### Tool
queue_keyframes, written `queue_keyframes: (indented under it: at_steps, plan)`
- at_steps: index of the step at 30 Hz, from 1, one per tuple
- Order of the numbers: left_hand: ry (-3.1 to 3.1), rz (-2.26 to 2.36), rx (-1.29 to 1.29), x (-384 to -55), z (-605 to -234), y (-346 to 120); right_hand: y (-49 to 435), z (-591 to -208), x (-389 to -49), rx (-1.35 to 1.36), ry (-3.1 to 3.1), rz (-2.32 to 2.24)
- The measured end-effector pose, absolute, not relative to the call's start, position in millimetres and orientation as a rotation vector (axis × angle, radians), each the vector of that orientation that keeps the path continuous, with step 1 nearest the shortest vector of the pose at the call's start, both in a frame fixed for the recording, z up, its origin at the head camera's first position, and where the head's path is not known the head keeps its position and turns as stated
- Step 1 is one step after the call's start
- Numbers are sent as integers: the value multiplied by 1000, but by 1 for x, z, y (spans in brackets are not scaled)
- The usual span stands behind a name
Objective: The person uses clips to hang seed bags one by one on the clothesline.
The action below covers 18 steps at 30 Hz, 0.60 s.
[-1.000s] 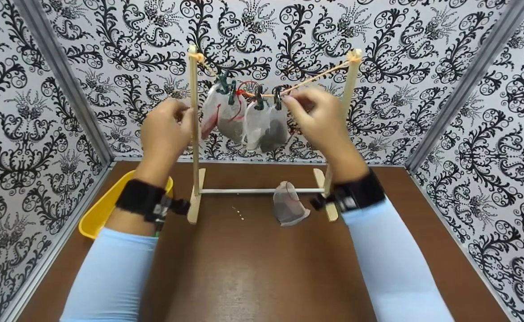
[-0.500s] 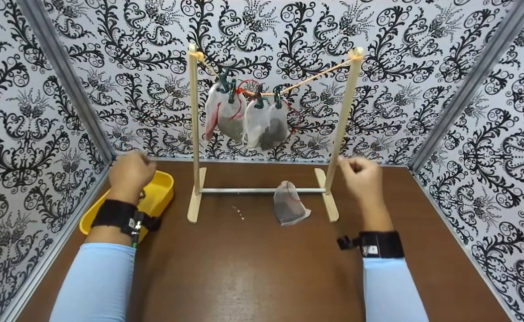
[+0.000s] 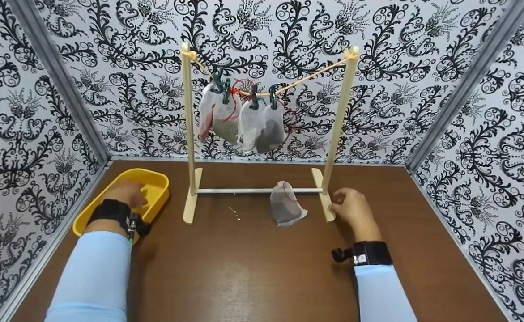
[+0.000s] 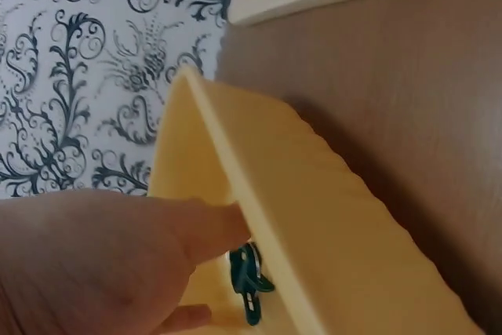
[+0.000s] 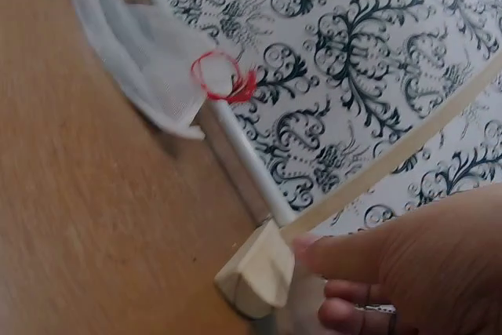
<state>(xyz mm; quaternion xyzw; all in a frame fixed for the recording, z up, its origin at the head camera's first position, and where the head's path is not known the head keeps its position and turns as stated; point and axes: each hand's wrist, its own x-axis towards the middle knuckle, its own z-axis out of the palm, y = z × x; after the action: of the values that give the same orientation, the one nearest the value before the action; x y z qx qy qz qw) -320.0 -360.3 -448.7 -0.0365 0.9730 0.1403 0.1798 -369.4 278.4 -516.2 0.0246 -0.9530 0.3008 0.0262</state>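
My left hand (image 3: pixel 125 193) reaches down into a yellow tray (image 3: pixel 162 182), fingers extended. A green clip (image 4: pixel 248 278) lies inside the tray, just past the thumb in the left wrist view; the other fingertips are partly hidden. Beside the right foot of a wooden stand (image 3: pixel 340 120) is my right hand (image 3: pixel 355 210), fingers loosely bent with nothing between them. A white mesh bag (image 3: pixel 286 208) with dark contents and a red drawstring (image 5: pixel 216 76) lies on the table against the stand's white crossbar (image 3: pixel 239 191). Several mesh bags (image 3: pixel 226 120) hang by green clips (image 3: pixel 254 102) from the orange string (image 3: pixel 313 79).
The brown table (image 3: pixel 253 268) is enclosed by patterned panels (image 3: pixel 154 36) with grey metal edging. The stand's left post (image 3: pixel 188 120) rises between the tray and the hanging bags. Small pale crumbs (image 3: pixel 235 213) lie in front of the crossbar.
Both hands have come down from the hanging bags. My left hand has moved left into the tray, while the right has lowered to beside the stand's right foot. The bags hang as before.
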Motion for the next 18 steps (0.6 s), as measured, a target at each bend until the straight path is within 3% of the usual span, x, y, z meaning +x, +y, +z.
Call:
queue_keyframes:
  at_steps: [6, 18]
  plan:
    - [2720, 239, 16, -321, -456, -362, 281, -524, -370, 115, -3000, 997]
    - [2914, 381, -65, -321, -469, -361, 285, -526, -367, 102, -3002, 1038]
